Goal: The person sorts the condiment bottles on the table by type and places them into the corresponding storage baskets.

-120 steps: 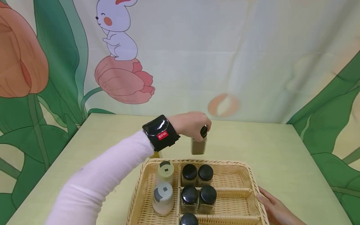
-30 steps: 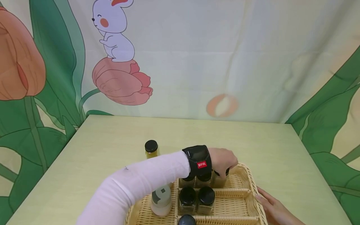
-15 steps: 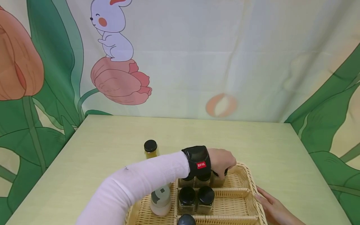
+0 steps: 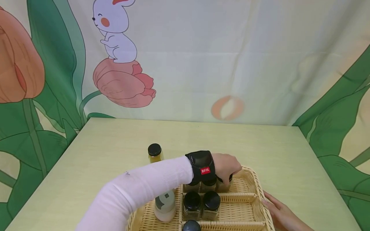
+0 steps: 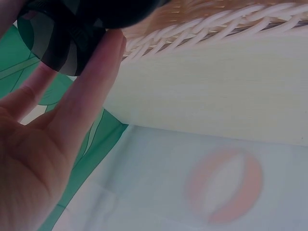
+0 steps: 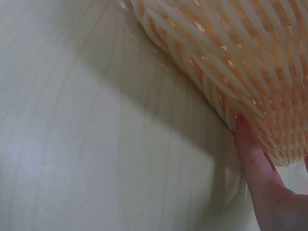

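Note:
My left hand [image 4: 227, 165] reaches into the back compartment of a wicker basket [image 4: 255, 179] and pinches a small glass spice jar [image 4: 224, 187] by its black lid. In the left wrist view, the dark lid [image 5: 60, 41] sits between thumb and fingers. Two similar jars [image 4: 208, 185] stand beside it, partly covered by the wristband. My right hand [image 4: 278, 210] rests against the basket's right outer wall, its fingers fairly straight. The right wrist view has one fingertip touching the woven side [image 6: 226, 77].
Two more black-lidded jars [image 4: 201, 205] occupy the middle compartment, and another lid [image 4: 191, 225] shows in front. A pale bottle with a grey-patterned cap [image 4: 165, 207] stands in the left compartment. Behind the basket, a yellow-filled jar [image 4: 154, 153] is on the table [image 4: 115, 144].
Four seconds ago my left hand held the jar above the table behind the basket; it has since come down into the back compartment. Over the last second both hands barely move.

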### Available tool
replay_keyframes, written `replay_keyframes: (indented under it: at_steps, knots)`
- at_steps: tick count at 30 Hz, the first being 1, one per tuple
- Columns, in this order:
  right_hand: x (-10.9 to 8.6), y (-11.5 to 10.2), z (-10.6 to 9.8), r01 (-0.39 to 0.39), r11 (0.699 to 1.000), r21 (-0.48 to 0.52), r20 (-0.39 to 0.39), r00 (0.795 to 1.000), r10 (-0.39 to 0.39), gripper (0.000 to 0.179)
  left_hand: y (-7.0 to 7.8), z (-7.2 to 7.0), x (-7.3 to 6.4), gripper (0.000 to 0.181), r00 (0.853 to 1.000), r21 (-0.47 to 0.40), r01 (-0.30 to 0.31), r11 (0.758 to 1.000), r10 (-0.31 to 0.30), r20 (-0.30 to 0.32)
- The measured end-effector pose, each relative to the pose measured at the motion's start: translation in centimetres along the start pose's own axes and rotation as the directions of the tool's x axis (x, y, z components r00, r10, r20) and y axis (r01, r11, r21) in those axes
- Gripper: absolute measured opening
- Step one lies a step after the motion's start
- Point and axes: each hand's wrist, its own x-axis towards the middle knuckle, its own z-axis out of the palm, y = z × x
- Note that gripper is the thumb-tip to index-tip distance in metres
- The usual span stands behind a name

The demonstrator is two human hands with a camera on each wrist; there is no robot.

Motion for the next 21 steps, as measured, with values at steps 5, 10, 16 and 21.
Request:
replay_keyframes:
  at_steps: [5,10,16,21]
  knots:
    - [0.1,-0.16,0.02,0.001,1.0,0.0,-0.021,1.0,-0.001,0.078,0.04,0.03,-0.01,0.03,1.0,0.013,0.005,1.0,-0.005,0.014]
    - [0.2,-0.39,0.18,0.009,1.0,-0.03,-0.082,0.997,-0.011,0.077,0.06,0.02,0.04,0.03,1.0,0.017,0.002,1.0,-0.003,0.012]
    - [0.24,-0.36,0.34,-0.001,0.999,-0.032,-0.114,0.994,-0.002,0.078,0.23,0.15,-0.1,0.03,1.0,0.015,0.001,1.0,-0.001,0.027]
    - [0.13,-0.12,0.29,-0.003,1.0,0.005,-0.048,0.999,0.004,0.078,0.6,0.24,-0.34,0.032,0.998,-0.001,0.013,1.0,-0.013,0.06]
